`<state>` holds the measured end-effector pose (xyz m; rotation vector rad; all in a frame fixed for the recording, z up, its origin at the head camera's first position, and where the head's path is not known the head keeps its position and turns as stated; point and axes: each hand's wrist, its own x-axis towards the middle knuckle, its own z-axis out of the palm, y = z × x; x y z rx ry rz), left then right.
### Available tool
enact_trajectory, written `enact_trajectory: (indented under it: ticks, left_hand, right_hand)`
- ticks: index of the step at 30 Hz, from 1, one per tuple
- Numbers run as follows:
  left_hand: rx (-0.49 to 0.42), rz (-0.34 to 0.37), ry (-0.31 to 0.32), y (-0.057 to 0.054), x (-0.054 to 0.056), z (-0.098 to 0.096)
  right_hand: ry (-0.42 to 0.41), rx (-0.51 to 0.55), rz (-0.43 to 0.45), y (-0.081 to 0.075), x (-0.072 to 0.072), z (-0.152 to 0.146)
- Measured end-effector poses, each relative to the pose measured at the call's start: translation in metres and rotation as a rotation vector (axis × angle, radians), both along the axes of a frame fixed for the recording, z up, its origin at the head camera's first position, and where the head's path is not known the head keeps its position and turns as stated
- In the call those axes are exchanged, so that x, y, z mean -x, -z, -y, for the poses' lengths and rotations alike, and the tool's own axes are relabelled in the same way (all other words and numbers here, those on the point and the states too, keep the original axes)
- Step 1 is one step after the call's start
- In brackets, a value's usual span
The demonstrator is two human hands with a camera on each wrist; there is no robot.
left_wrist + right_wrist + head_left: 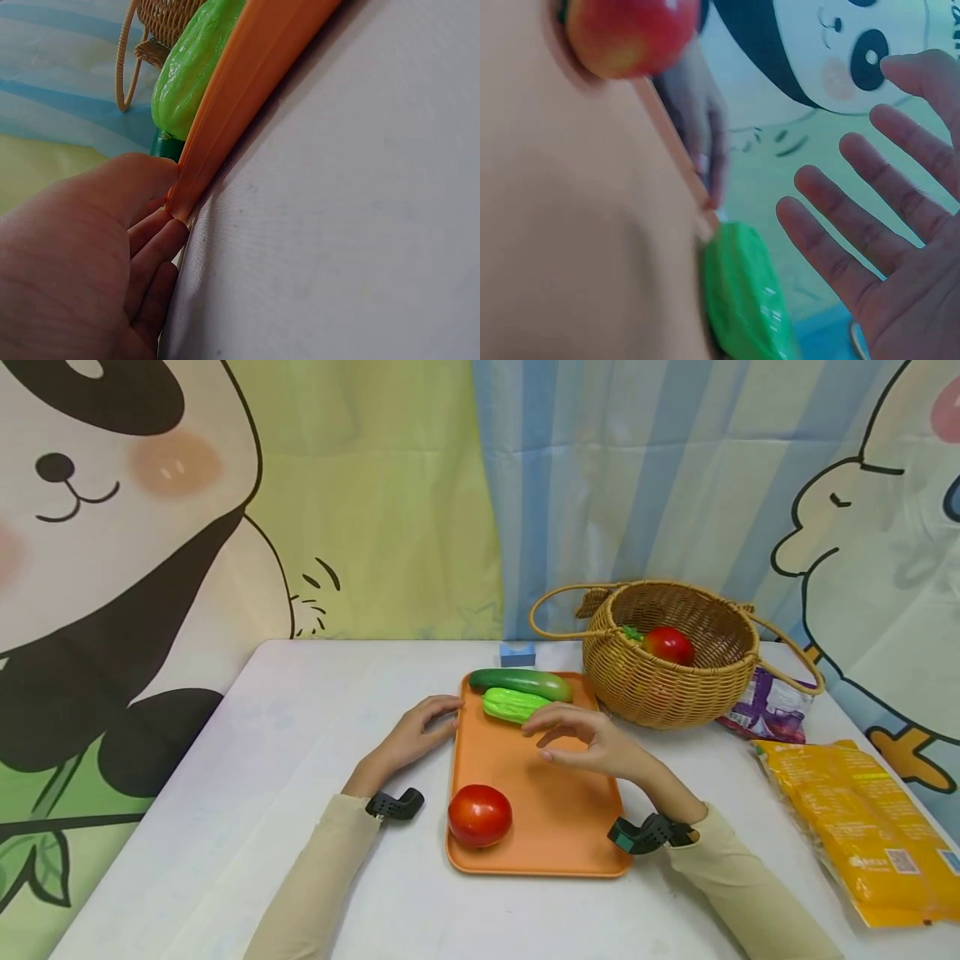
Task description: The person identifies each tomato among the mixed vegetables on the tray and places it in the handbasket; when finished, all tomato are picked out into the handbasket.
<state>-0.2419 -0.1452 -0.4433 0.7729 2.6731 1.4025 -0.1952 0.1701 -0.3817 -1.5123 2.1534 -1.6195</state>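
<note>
My left hand (416, 733) touches the left edge of an orange tray (555, 818). Its thumb and fingertips meet the tray's outer side in the left wrist view. Above the tray hovers my right hand (592, 743), fingers spread and holding nothing, as the right wrist view shows. Nearest to it lies a bright green ridged gourd (510, 703), partly covered by the fingers in the head view. Behind that is a dark green cucumber (517, 682). A red tomato (480, 816) sits at the tray's near left corner.
A wicker basket (660, 693) with a red fruit or vegetable (669, 646) in it stands at the back right. Beside it lie a purple packet (772, 706) and a large yellow packet (862, 827). A small blue block (517, 655) is behind the tray.
</note>
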Motion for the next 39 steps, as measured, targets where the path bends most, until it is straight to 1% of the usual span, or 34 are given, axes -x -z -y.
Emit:
enact_trajectory:
  ticks: [4, 8, 13, 16, 20, 24, 27, 31, 39]
  left_hand:
    - [0.000, 0.004, 0.002, -0.001, 0.000, 0.000]
    - [-0.002, -0.004, 0.004, -0.001, 0.000, -0.001]
    - [0.002, -0.009, 0.002, -0.002, 0.001, -0.002]
    - [0.003, -0.004, 0.003, -0.002, 0.001, -0.002]
    - [0.002, -0.014, 0.007, -0.001, 0.002, -0.002]
    - [0.001, -0.021, 0.010, 0.000, 0.002, -0.001]
    - [0.001, -0.010, 0.006, 0.000, 0.001, -0.001]
    - [0.001, -0.006, 0.001, 0.000, 0.001, 0.000]
    - [0.004, -0.005, 0.001, 0.002, 0.002, 0.000]
  right_hand:
    - [-0.072, -0.030, 0.044, 0.008, -0.003, 0.010]
    - [-0.138, -0.029, 0.103, 0.015, -0.007, 0.019]
    - [-0.193, -0.048, 0.198, 0.017, -0.013, 0.026]
    - [-0.207, -0.088, 0.226, 0.018, -0.018, 0.030]
    - [-0.206, -0.171, 0.239, 0.021, -0.024, 0.037]
    - [-0.180, -0.243, 0.263, 0.026, -0.029, 0.042]
    - [-0.156, -0.278, 0.257, 0.029, -0.031, 0.045]
    - [-0.136, -0.306, 0.231, 0.031, -0.033, 0.047]
    - [-0.139, -0.296, 0.236, 0.032, -0.032, 0.047]
